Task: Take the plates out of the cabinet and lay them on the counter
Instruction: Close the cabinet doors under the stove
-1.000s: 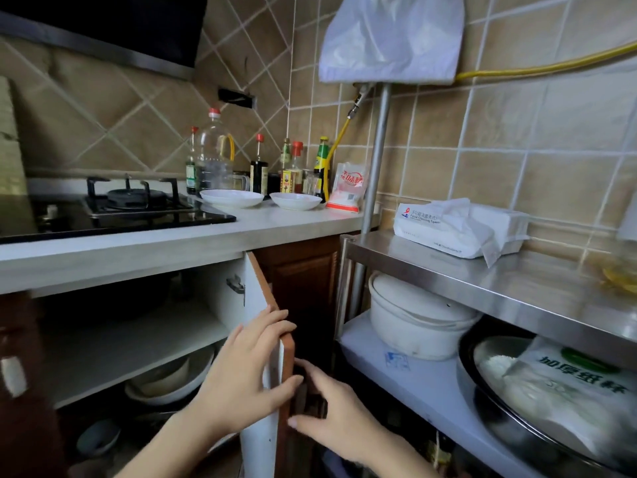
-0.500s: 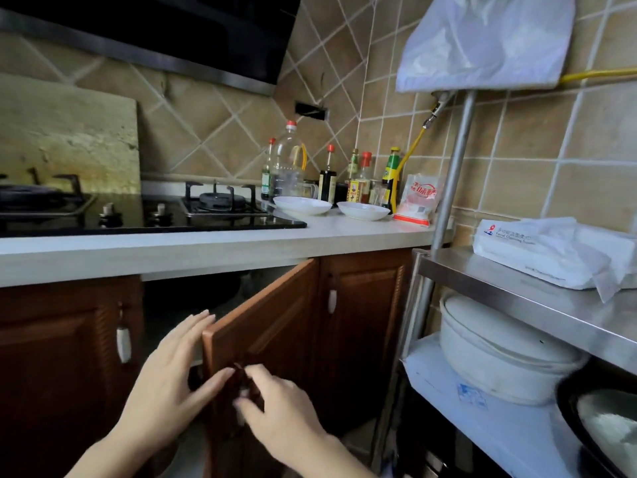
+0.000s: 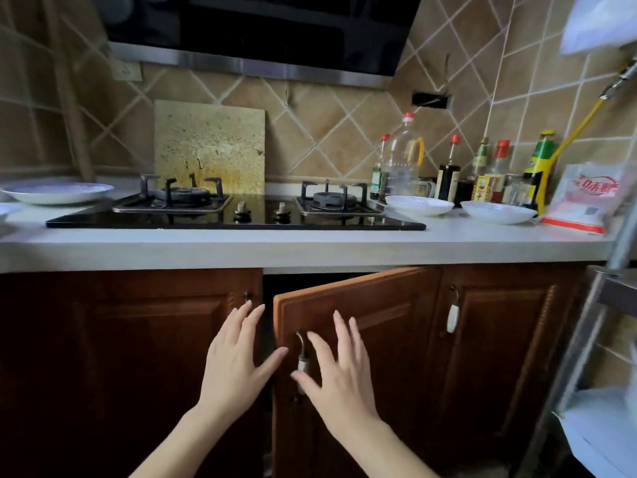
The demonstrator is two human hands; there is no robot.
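Observation:
Two white plates lie on the pale counter right of the stove; a third plate lies at the far left. Below, the brown cabinet door stands slightly ajar, a narrow dark gap at its left edge. My left hand is spread in front of the gap, thumb at the door's edge. My right hand lies flat, fingers straight, against the door beside its metal handle. The cabinet's inside is hidden.
A black gas stove fills the counter's middle under a range hood. Several bottles and a red-and-white bag stand at the back right. A steel shelf rack stands at the right. Neighbouring cabinet doors are shut.
The cabinet door has swung from wide open to nearly shut under both hands. The view has risen and turned left, so the stove and a left plate now show.

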